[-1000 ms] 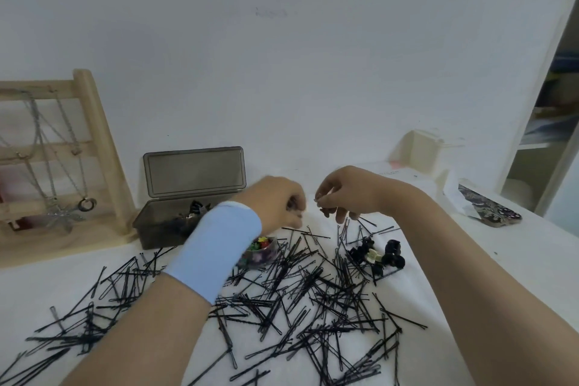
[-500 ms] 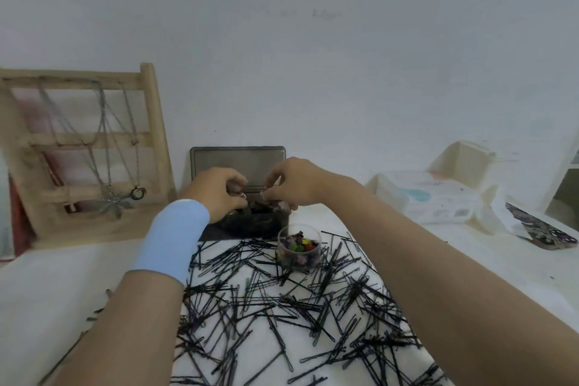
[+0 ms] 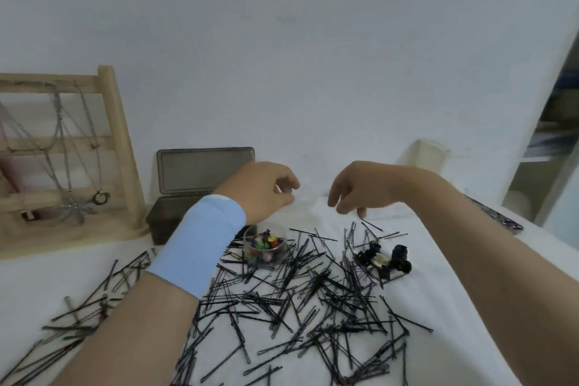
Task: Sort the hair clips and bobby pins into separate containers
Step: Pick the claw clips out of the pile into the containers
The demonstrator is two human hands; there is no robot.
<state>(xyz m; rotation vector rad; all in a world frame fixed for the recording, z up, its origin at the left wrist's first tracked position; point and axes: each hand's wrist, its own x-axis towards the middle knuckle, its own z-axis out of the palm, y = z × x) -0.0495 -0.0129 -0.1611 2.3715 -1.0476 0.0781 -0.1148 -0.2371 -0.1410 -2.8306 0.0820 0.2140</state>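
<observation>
Dozens of bobby pins (image 3: 282,301) strewn over tabletop (image 3: 47,276); black hair clips (image 3: 383,257) bunched at right, likely gathered for open box (image 3: 166,219) behind. Right hand (image 3: 360,188) hanging slack, empty; left hand (image 3: 266,188) curled, contents impossible to tell.

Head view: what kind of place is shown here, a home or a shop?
Probably a dressing table in a home: a wooden stand hung with necklaces, loose bobby pins spread on the white tabletop, and a small clear jar of coloured hair clips.
</observation>
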